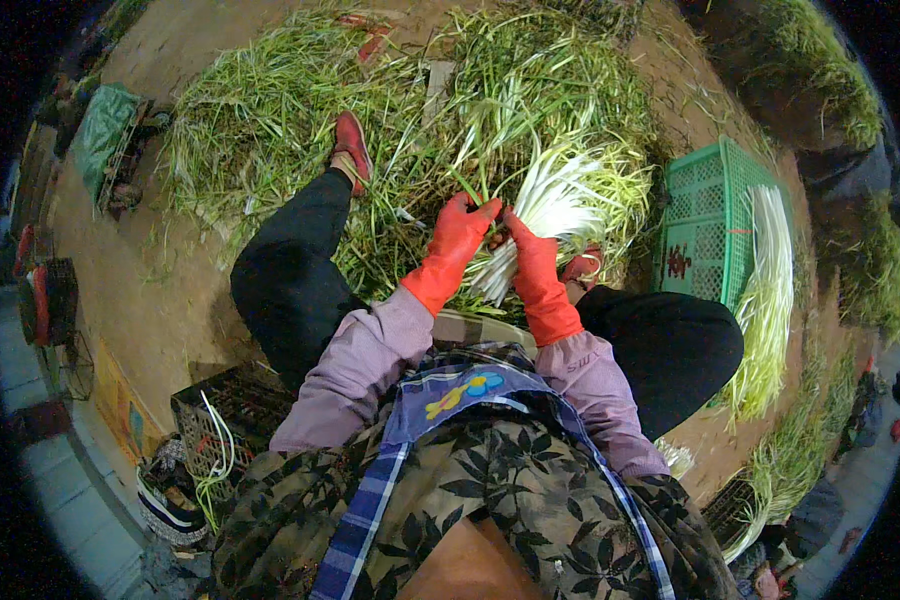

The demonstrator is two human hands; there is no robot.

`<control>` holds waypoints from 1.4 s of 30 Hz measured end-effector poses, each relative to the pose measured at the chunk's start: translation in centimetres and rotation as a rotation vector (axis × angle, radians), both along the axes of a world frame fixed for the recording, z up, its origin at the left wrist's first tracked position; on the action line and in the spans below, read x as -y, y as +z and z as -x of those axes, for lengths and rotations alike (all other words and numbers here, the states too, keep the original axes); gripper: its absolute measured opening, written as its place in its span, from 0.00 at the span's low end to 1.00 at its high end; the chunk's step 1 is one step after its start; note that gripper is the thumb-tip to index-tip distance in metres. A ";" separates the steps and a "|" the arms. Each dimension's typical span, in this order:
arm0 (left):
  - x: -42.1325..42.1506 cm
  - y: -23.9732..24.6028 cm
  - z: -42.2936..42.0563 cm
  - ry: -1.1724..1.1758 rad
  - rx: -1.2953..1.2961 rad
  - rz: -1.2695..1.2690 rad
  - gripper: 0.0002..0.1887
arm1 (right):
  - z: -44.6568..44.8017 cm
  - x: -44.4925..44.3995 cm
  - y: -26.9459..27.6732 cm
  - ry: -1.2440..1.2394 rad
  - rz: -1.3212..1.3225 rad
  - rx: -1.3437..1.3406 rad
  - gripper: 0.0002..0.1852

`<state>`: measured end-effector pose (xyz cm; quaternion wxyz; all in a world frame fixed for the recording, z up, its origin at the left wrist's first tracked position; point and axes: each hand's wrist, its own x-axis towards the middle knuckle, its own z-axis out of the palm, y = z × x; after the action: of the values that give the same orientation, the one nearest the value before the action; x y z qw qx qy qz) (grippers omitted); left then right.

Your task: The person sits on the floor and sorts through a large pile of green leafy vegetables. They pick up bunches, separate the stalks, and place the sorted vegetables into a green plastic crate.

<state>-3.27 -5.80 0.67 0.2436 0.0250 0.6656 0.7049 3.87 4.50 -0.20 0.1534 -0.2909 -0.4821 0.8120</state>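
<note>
Both my hands wear orange-red rubber gloves and meet in front of my lap. My left hand [461, 232] pinches a few green leafy stalks [484, 176] between thumb and fingers. Right beside it, my right hand [529, 259] is closed around a bundle of pale, white-stemmed leafy stalks [559, 199], whose white ends fan out beyond the glove and also show below it. The species of the stalks cannot be told for certain. A large heap of green and yellow leaves [285, 112] lies on the floor around my feet.
To my right stands a green plastic crate [694, 225], with long pale stalks [761, 337] laid along its far side. A dark plastic crate [225, 412] is by my left hip. A green sack [105, 135] lies far left. More leaf heaps [817, 75] line the right edge.
</note>
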 end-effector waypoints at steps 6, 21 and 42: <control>1.2 0.2 0.2 -0.084 -0.345 0.519 0.18 | 1.0 -1.7 1.8 -0.200 0.075 0.100 0.11; 16.3 -4.8 9.6 -0.693 -0.688 1.684 0.16 | -0.5 -14.3 8.4 -0.424 0.044 -0.118 0.14; 12.6 -1.8 6.4 -1.310 -0.368 1.537 0.26 | 0.1 -14.2 10.6 -0.376 -0.116 0.018 0.18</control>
<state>-9.69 -18.36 -1.11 0.4251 0.3283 0.8200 -0.1979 3.78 18.67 10.41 0.3146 -0.3740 -0.4665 0.7372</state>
